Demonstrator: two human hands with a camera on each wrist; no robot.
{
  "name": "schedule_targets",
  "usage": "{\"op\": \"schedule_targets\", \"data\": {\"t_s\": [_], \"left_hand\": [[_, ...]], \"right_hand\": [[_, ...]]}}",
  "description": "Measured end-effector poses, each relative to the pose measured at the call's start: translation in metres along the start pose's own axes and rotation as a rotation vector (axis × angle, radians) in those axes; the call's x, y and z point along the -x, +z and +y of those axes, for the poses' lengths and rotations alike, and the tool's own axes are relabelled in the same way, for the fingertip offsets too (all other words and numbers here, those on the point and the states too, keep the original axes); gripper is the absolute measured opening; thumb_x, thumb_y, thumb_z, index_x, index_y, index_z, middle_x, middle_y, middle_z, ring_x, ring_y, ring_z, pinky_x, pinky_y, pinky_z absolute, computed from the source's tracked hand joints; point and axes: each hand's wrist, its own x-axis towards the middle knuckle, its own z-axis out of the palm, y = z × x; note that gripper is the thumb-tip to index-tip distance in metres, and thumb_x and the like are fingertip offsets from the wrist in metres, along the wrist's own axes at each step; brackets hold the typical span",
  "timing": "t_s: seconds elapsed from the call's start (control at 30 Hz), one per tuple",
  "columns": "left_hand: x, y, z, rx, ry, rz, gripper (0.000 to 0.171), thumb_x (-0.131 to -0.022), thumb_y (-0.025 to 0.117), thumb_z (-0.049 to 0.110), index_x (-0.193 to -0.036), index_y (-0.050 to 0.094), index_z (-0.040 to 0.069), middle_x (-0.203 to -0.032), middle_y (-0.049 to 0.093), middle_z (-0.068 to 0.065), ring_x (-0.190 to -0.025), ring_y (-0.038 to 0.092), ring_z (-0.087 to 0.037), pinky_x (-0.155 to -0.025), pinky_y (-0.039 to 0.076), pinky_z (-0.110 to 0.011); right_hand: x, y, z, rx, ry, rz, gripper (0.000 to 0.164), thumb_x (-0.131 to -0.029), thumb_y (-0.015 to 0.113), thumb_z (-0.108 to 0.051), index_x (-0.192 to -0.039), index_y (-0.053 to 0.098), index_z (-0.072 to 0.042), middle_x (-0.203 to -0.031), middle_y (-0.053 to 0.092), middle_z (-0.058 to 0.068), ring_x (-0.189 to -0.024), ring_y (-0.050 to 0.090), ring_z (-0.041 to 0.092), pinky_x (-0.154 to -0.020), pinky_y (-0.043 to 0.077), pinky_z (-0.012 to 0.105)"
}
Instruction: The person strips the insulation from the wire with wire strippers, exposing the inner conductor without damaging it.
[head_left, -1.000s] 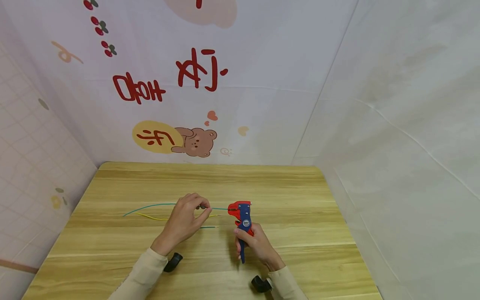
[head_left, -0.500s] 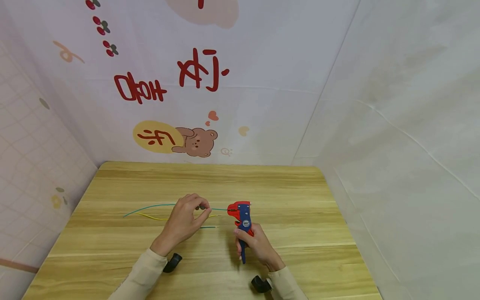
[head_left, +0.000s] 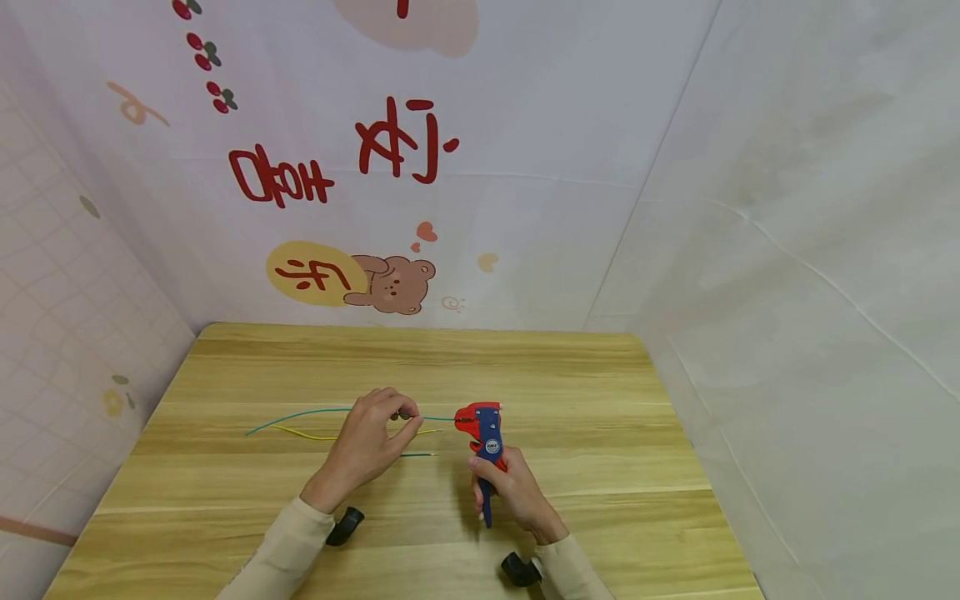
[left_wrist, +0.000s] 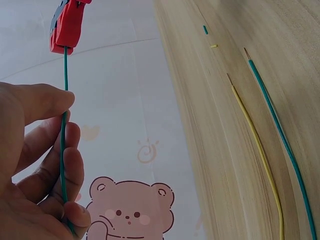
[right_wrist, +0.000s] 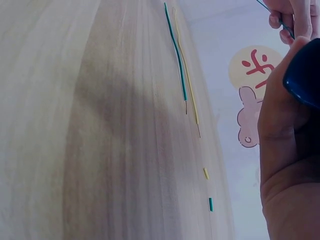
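Observation:
My left hand [head_left: 365, 437] pinches a green wire [left_wrist: 66, 70] between thumb and forefinger, its other fingers curled along it. One end of this wire runs into the jaws of a red and blue wire stripper [head_left: 489, 425], so its tip is hidden. The rest trails off to the left above the table. My right hand [head_left: 517, 487] grips the stripper by its handles, holding it upright; in the right wrist view only a dark blue handle end [right_wrist: 305, 75] shows. On the table below lie a yellow wire [left_wrist: 255, 132] and a second green wire [left_wrist: 280, 130], both with bare metal ends.
A short green piece of insulation [right_wrist: 211, 204] and a short yellow piece [right_wrist: 206, 173] lie beyond the bare wire ends. The wooden table [head_left: 637, 467] meets a printed cloth wall [head_left: 525, 250] at the back. Black curved pieces [head_left: 346, 527] sit by both wrists.

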Motion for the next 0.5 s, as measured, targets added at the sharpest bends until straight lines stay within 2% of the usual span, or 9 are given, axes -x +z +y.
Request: {"op": "schedule_targets", "data": {"t_s": [0.23,0.33,0.4,0.5], "left_hand": [[-0.0005,0.0005,-0.0003,0.004,0.004,0.005,0.02,-0.091,0.091,0.002,-0.088,0.078,0.017,-0.087,0.075,0.005,-0.083,0.069,-0.014,-0.081,0.058,-0.04],[-0.0005,0.0008,-0.0008,0.005,0.005,0.008,0.02,-0.091,0.091,0.001,-0.088,0.079,0.017,-0.087,0.075,0.004,-0.083,0.069,-0.015,-0.081,0.058,-0.039],[-0.0005,0.0011,-0.0012,0.004,0.007,0.01,0.02,-0.091,0.091,0.001,-0.088,0.079,0.017,-0.087,0.075,0.004,-0.083,0.07,-0.016,-0.081,0.058,-0.039],[-0.0003,0.0014,-0.0017,0.003,0.004,0.01,0.02,-0.091,0.091,0.001,-0.089,0.079,0.017,-0.088,0.075,0.004,-0.083,0.07,-0.016,-0.081,0.059,-0.04]], "right_hand": [[-0.0014,0.0009,0.0005,0.005,-0.003,0.016,0.051,-0.119,0.055,-0.023,-0.113,0.048,0.027,-0.068,0.064,-0.004,-0.057,0.067,0.011,-0.057,0.064,0.03],[-0.0019,0.0016,0.0006,0.007,-0.012,0.025,0.051,-0.119,0.056,-0.023,-0.111,0.05,0.026,-0.068,0.064,-0.002,-0.056,0.067,0.012,-0.056,0.064,0.032],[-0.0021,0.0019,0.0004,0.004,-0.012,0.03,0.05,-0.118,0.057,-0.024,-0.11,0.05,0.025,-0.067,0.063,0.004,-0.056,0.067,0.012,-0.056,0.064,0.032],[-0.0021,0.0023,0.0001,0.004,-0.014,0.033,0.049,-0.118,0.057,-0.023,-0.11,0.05,0.025,-0.066,0.059,0.019,-0.056,0.066,0.013,-0.056,0.064,0.032]]}}
